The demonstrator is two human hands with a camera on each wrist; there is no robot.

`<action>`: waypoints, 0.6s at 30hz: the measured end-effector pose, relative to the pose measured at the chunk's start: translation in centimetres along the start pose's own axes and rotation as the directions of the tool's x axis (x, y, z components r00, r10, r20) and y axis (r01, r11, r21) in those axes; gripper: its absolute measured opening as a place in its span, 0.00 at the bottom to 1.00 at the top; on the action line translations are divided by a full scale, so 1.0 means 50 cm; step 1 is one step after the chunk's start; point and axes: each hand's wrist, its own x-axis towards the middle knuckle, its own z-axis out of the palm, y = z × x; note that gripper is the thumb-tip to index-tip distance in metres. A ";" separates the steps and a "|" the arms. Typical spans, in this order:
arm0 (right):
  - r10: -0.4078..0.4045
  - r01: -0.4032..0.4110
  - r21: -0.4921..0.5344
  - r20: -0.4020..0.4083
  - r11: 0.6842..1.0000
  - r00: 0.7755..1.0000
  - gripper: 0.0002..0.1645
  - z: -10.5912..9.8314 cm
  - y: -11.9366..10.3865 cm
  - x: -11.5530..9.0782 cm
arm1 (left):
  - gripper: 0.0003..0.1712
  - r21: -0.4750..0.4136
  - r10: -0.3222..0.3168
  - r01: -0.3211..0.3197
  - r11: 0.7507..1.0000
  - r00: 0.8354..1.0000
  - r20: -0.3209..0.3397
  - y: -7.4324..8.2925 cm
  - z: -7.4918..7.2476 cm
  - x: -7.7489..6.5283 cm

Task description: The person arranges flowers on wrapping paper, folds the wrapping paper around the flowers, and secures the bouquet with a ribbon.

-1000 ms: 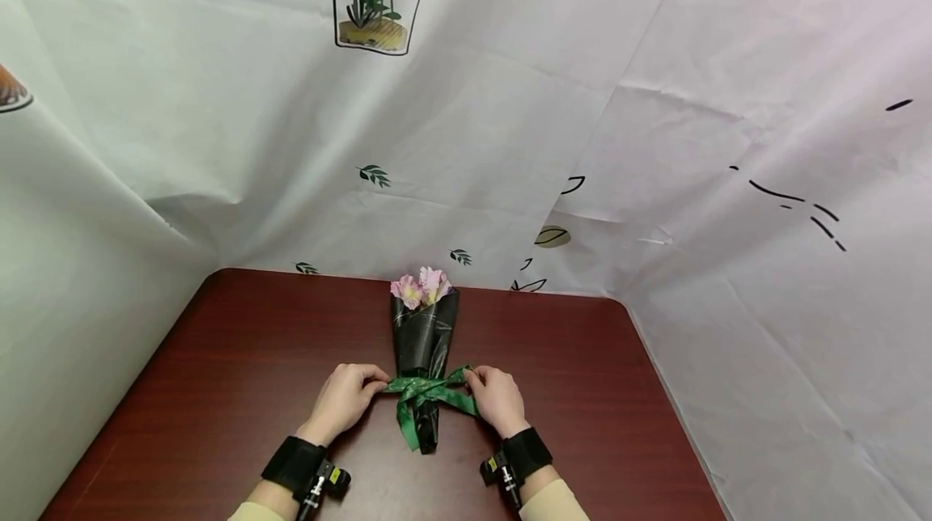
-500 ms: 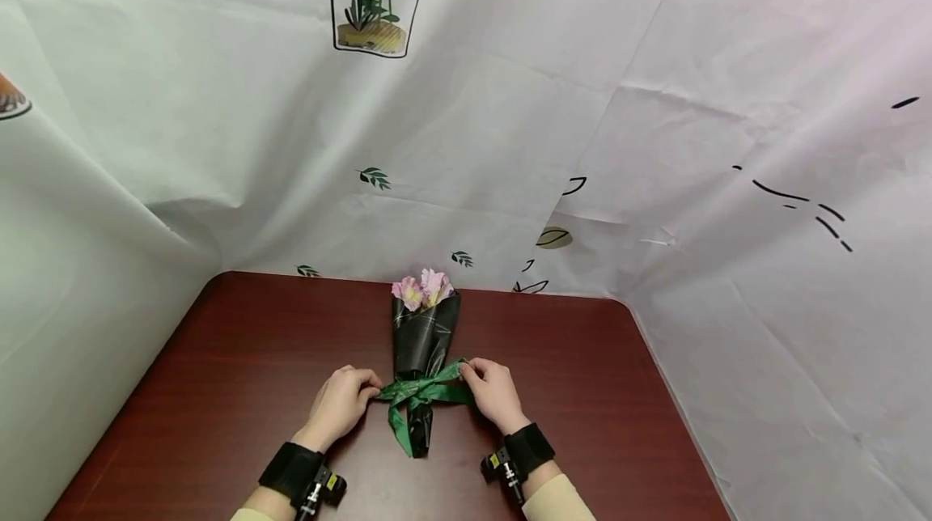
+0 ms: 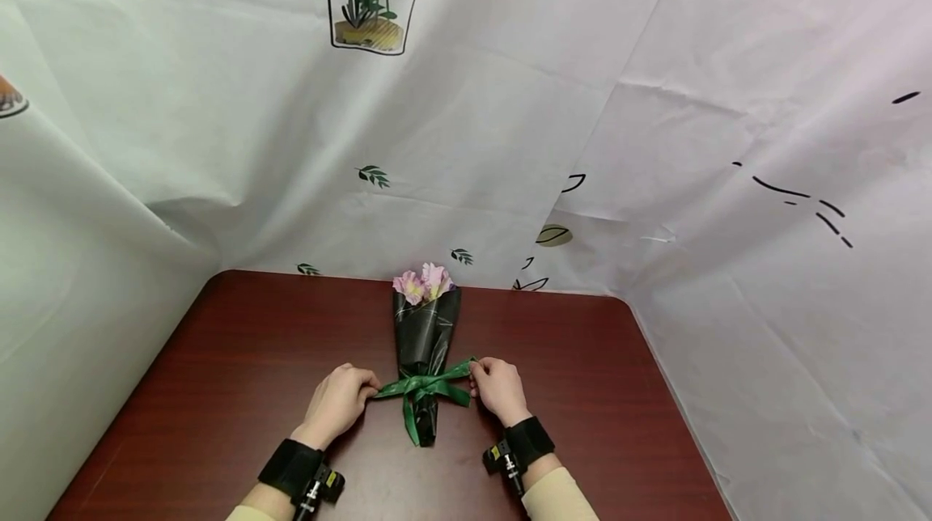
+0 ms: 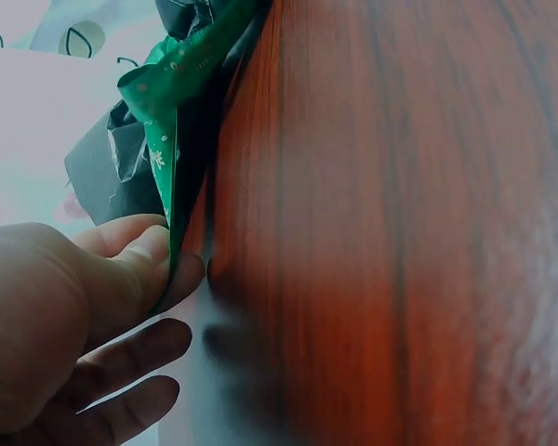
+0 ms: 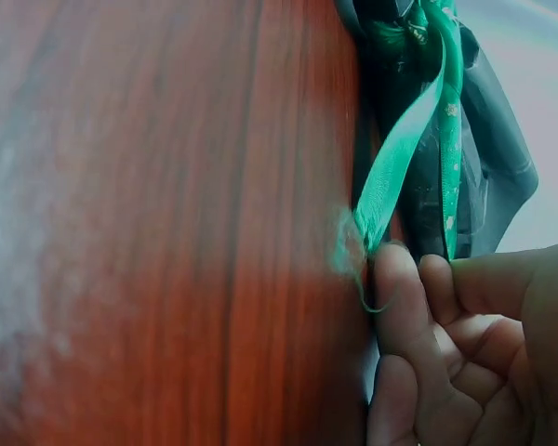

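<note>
A bouquet in black wrapping (image 3: 417, 335) lies on the table, its pink flowers (image 3: 435, 281) toward the far edge. Around its narrow lower part runs a green ribbon (image 3: 424, 386), knotted at the front. My left hand (image 3: 335, 404) pinches the ribbon's left part between thumb and index finger; the left wrist view shows the ribbon (image 4: 160, 149) folded and printed with small white snowflakes. On the other side, my right hand (image 3: 501, 391) pinches the upper right part. A loose ribbon tail (image 5: 395, 172) with a frayed end hangs beside the right fingertips. Another tail points down along the stem end.
The reddish-brown wooden table (image 3: 277, 327) has rounded far corners. White printed cloth (image 3: 473, 116) hangs behind it and along both sides. Each wrist wears a black strap with a small camera, such as the right wrist camera (image 3: 502, 460).
Both hands have drawn slightly apart, stretching the ribbon wider to left and right. The lower right tail has come away from beneath the right hand and shows more of its end.
</note>
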 end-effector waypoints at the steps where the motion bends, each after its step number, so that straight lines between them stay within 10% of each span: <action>1: 0.003 -0.003 0.004 0.000 1.000 1.000 0.21 -0.001 0.000 -0.001 | 0.14 0.002 0.003 -0.003 1.000 1.000 -0.002 0.000 0.000 0.000; 18: -0.059 0.060 0.077 -0.013 0.995 0.998 0.23 -0.007 0.007 0.003 | 0.07 -0.113 -0.026 0.014 0.993 0.994 -0.102 0.005 -0.010 0.045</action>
